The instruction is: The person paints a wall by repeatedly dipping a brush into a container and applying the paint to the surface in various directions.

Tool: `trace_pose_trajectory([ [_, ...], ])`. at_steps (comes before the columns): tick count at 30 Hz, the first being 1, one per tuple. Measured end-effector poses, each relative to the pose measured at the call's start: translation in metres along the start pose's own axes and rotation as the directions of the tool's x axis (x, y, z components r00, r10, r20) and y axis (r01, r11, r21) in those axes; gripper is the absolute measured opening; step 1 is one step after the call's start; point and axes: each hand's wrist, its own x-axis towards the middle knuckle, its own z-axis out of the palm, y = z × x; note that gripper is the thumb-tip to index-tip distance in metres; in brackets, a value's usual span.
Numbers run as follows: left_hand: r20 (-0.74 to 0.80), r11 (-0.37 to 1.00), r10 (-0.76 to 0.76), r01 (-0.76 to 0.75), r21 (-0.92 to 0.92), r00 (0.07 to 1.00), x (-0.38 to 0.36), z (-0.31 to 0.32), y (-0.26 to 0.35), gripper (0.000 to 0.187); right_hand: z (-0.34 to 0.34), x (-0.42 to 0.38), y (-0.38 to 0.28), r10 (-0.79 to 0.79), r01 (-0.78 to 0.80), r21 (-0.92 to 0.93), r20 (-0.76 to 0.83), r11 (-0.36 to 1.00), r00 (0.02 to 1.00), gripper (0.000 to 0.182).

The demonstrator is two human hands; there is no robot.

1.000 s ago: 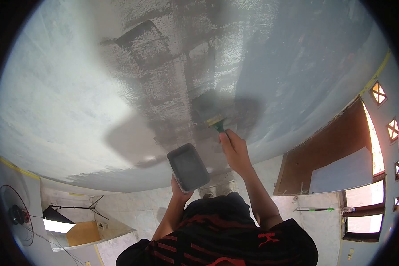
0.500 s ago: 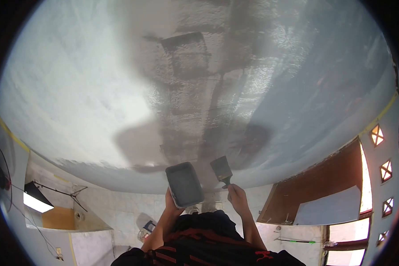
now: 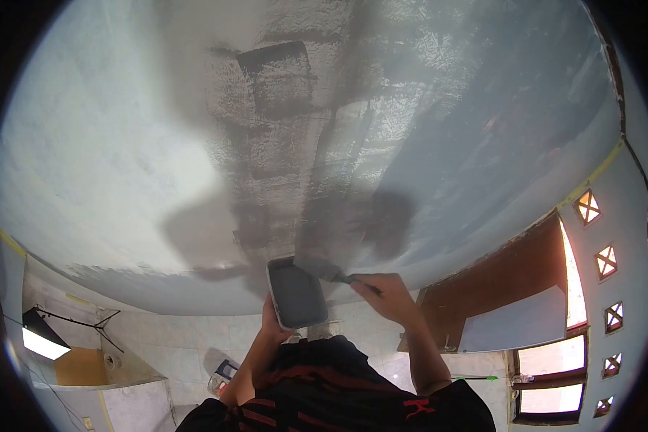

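My left hand (image 3: 272, 320) grips a rectangular paint tray (image 3: 297, 295) from its left side and underneath; grey paint covers its inside. My right hand (image 3: 383, 297) is closed round the handle of a paintbrush (image 3: 322, 269). The brush points left, and its wide bristle end overlaps the tray's upper right rim in this view. In front of me rises a wall (image 3: 281, 165) with wet, glossy grey patches down its middle and a paler area on the left. Shadows of my head and arms fall across it.
A lit studio lamp (image 3: 45, 342) on a stand is at the lower left. On the right are a brown wooden panel (image 3: 497, 288) with a pale sheet (image 3: 515, 324), a window (image 3: 551, 378) and small crossed vents (image 3: 606, 261). A small object (image 3: 223, 376) lies on the tiled floor.
My right hand has swung the brush from upright, apart from the tray, to lying leftward over the tray's upper right corner. The whole view has shifted slightly.
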Motion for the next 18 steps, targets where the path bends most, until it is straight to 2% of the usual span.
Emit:
trace_pose_trajectory([
  [1, 0.003, 1.0, 0.0, 0.0, -0.007, 1.0, 0.001, 0.0, 0.0, 0.053, -0.003, 0.001, 0.008, 0.004, -0.004, 0.001, -0.001, 1.0, 1.0, 0.024],
  [3, 0.017, 1.0, -0.012, 0.012, 0.002, 1.0, 0.001, 0.002, 0.0, 0.052, -0.008, 0.001, 0.028, 0.307, -0.259, 0.314, -0.112, 0.913, 0.945, 0.022],
  [4, 0.037, 1.0, -0.013, 0.013, 0.005, 0.999, 0.002, 0.003, -0.002, 0.052, -0.005, 0.004, 0.032, 0.326, -0.243, 0.389, -0.164, 0.889, 0.931, 0.024],
  [5, 0.04, 1.0, -0.007, 0.007, 0.001, 0.999, 0.004, 0.005, -0.004, 0.052, -0.001, 0.009, 0.038, 0.32, -0.24, 0.385, -0.16, 0.891, 0.934, 0.024],
  [7, 0.024, 0.999, -0.032, 0.033, -0.01, 0.999, 0.007, 0.008, -0.006, 0.05, 0.012, 0.019, 0.043, 0.263, -0.04, 0.515, -0.369, 0.856, 0.892, 0.026],
  [8, 0.021, 0.999, -0.032, 0.032, -0.006, 0.999, 0.008, 0.01, -0.006, 0.05, 0.018, 0.025, 0.045, 0.265, -0.039, 0.519, -0.369, 0.854, 0.891, 0.026],
  [10, 0.011, 0.998, -0.054, 0.054, 0.03, 0.998, 0.018, 0.021, -0.001, 0.049, 0.026, 0.049, 0.042, 0.3, 0.024, 0.551, -0.49, 0.834, 0.818, 0.029],
  [13, 0.029, 0.998, -0.042, 0.04, 0.053, 0.999, 0.022, 0.019, -0.001, 0.049, 0.051, 0.06, 0.064, 0.39, -0.023, 0.636, -0.444, 0.771, 0.807, 0.03],
  [18, 0.018, 0.996, -0.009, 0.007, 0.09, 1.0, 0.029, 0.012, 0.003, 0.054, 0.081, 0.043, 0.09, 0.45, -0.116, 0.634, -0.396, 0.765, 0.8, 0.036],
])
